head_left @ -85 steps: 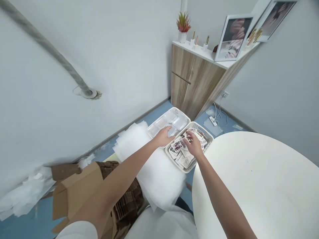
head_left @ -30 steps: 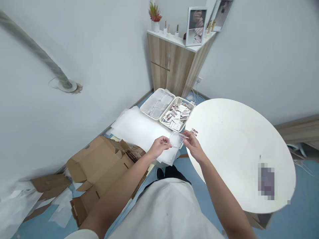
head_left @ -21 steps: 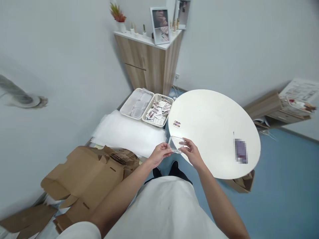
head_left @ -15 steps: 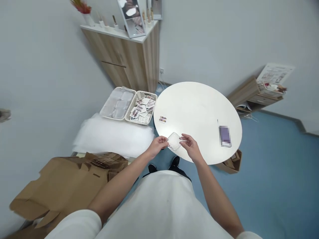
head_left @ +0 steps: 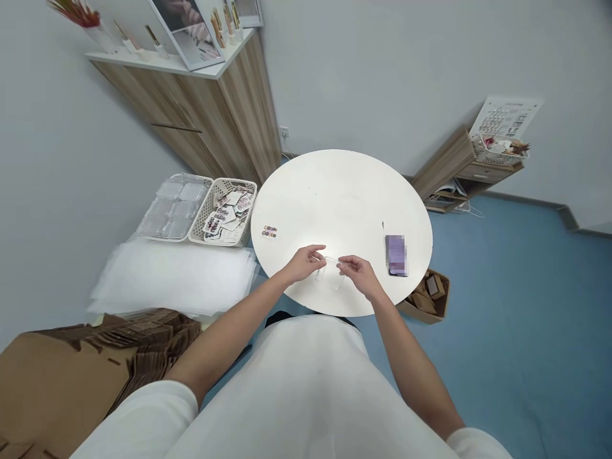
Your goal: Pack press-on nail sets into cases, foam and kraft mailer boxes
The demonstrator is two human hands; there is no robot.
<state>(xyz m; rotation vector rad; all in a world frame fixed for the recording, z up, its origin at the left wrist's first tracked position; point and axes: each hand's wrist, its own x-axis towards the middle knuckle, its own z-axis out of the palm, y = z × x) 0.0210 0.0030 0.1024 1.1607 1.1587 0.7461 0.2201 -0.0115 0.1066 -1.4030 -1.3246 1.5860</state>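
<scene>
Between my two hands is a clear plastic box (head_left: 331,259), held low over the near part of the round white table (head_left: 344,185). My left hand (head_left: 306,262) pinches its left side, fingers closed, and my right hand (head_left: 356,273) pinches its right side. The box is see-through, so its outline is faint; its edge faces me, and I cannot tell if its lid is raised. On the table to the left lies a small card with coloured dots (head_left: 269,232).
A phone (head_left: 396,255) lies at the table's right. To the left stand a basket of printed cards (head_left: 224,213) and a basket of clear boxes (head_left: 172,207), with white sheets (head_left: 172,274) and flattened cardboard (head_left: 62,376) nearer. A carton (head_left: 428,296) sits on the floor at right.
The clear box has turned from flat, square side showing, to edge-on, still between both hands. My view has shifted, so the table now appears further left and the hands are more over it.
</scene>
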